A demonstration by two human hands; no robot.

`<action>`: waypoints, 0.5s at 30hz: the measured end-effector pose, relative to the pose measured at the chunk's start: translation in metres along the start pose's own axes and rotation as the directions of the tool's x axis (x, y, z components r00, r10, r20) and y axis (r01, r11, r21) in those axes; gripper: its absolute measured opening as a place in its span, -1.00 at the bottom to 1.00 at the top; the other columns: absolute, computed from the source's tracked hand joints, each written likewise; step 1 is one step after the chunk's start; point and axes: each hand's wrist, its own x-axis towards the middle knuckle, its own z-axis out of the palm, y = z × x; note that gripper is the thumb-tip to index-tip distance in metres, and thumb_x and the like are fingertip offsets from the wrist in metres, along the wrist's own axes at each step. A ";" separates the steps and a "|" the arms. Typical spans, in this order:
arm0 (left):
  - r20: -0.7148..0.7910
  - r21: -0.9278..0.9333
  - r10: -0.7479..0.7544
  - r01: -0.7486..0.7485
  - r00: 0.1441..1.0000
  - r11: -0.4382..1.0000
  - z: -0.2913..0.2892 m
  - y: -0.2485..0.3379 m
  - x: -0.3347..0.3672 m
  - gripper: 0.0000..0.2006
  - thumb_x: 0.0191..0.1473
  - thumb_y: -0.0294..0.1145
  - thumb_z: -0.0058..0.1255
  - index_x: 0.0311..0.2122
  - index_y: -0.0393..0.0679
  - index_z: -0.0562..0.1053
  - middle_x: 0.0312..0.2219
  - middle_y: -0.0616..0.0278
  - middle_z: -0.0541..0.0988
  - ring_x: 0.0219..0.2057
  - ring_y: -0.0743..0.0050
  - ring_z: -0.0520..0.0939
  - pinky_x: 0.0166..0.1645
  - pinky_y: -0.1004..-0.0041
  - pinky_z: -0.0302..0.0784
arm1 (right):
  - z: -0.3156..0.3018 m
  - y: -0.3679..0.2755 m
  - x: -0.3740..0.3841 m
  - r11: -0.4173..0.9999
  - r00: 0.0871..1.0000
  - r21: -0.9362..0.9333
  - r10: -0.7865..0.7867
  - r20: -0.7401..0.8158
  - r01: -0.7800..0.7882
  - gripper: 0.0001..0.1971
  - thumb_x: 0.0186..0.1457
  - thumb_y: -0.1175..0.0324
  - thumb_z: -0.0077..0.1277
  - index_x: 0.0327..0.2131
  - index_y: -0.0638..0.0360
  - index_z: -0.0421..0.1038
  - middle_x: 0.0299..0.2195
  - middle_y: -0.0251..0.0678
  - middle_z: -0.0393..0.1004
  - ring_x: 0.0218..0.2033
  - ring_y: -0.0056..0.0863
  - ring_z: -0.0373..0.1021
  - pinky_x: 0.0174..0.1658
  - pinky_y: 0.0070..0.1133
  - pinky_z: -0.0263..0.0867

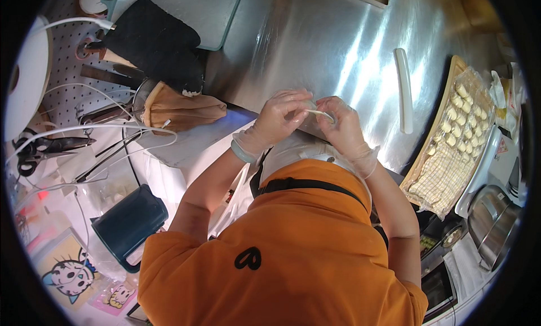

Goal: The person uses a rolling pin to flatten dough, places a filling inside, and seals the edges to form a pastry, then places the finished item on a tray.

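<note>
Orange shirt (315,258) spread nearest. Beyond, left hand (277,118) and right hand (344,127) pinched a pale strip (319,112) with gloved fingers (289,107), left of the tray (431,142).

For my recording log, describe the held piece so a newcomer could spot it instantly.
Find the shiny steel worktop, then the gloved left hand and right hand over its near edge. The thin, pale piece is held between them, unlike the pale lumps lying on the tray.
</note>
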 end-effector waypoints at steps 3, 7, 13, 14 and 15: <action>0.267 -0.346 -0.347 0.426 0.899 0.836 -0.023 0.024 0.016 -0.89 0.08 -0.49 0.09 -0.28 -0.28 0.52 -0.32 0.21 0.62 -0.29 0.40 0.62 -0.08 0.44 0.47 | -0.027 -0.034 0.009 0.949 0.951 0.162 0.238 0.200 -0.271 -0.89 0.08 0.48 0.01 -0.31 0.29 0.47 -0.47 -0.34 0.50 -0.44 -0.68 0.35 -0.30 -0.67 0.29; 0.652 -0.485 -0.052 0.469 0.756 0.739 -0.110 0.070 0.058 -0.54 0.11 -0.22 0.10 -0.04 -0.43 0.46 -0.17 0.07 0.59 -0.14 0.41 0.59 0.01 0.43 0.46 | -0.074 -0.121 0.015 0.902 0.900 0.272 0.221 0.377 -0.336 -0.90 0.08 0.48 0.05 -0.32 0.28 0.48 -0.45 -0.45 0.48 -0.39 -0.70 0.36 -0.27 -0.69 0.30; 0.441 -0.843 0.381 0.521 0.813 -0.134 -0.059 0.029 0.107 0.06 0.06 0.53 -0.70 0.20 -0.41 0.21 0.14 -0.05 0.36 0.16 0.13 0.38 0.30 0.19 0.13 | -0.106 -0.187 0.021 0.957 0.946 0.279 -0.011 0.325 -0.085 -0.89 0.09 0.44 0.08 -0.34 0.29 0.48 -0.41 -0.43 0.47 -0.32 -0.71 0.34 -0.21 -0.70 0.27; 0.497 -0.743 0.372 0.606 0.784 -0.284 -0.032 0.027 0.109 0.06 0.06 0.53 -0.69 0.21 -0.41 0.19 0.15 -0.05 0.35 0.19 0.13 0.35 0.30 0.19 0.11 | -0.110 -0.181 0.025 0.971 0.960 0.234 -0.018 0.279 -0.050 -0.85 0.09 0.40 0.08 -0.34 0.32 0.47 -0.42 -0.40 0.47 -0.33 -0.68 0.35 -0.21 -0.67 0.28; 0.487 -0.700 0.386 0.614 0.783 -0.363 -0.021 0.020 0.102 0.08 0.04 0.55 -0.71 0.23 -0.41 0.15 0.16 -0.05 0.33 0.22 0.14 0.30 0.31 0.14 0.09 | -0.117 -0.182 0.028 0.981 0.961 0.149 0.078 0.267 -0.121 -0.81 0.09 0.37 0.08 -0.33 0.35 0.47 -0.42 -0.36 0.48 -0.33 -0.65 0.35 -0.21 -0.65 0.29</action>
